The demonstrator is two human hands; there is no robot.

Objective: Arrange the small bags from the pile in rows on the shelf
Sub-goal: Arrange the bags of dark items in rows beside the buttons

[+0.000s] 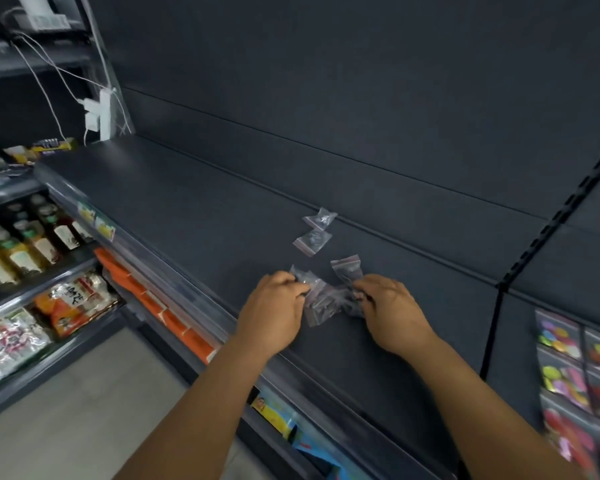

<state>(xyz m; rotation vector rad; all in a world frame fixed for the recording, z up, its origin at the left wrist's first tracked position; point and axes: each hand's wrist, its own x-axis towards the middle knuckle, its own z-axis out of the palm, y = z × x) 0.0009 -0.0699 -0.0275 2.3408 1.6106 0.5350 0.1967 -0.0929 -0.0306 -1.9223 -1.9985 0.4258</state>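
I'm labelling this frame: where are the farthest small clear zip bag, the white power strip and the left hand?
Farthest small clear zip bag (pixel 321 218), head view, centre.
White power strip (pixel 104 114), head view, body.
Left hand (pixel 274 311), head view, back.

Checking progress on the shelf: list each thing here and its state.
Far bag: laid out, alone.
Second bag: laid out, just nearer.
Pile: unsorted, between both hands.
Left hand: fingers on the pile.
Right hand: fingers on the pile.
Shelf: mostly bare.
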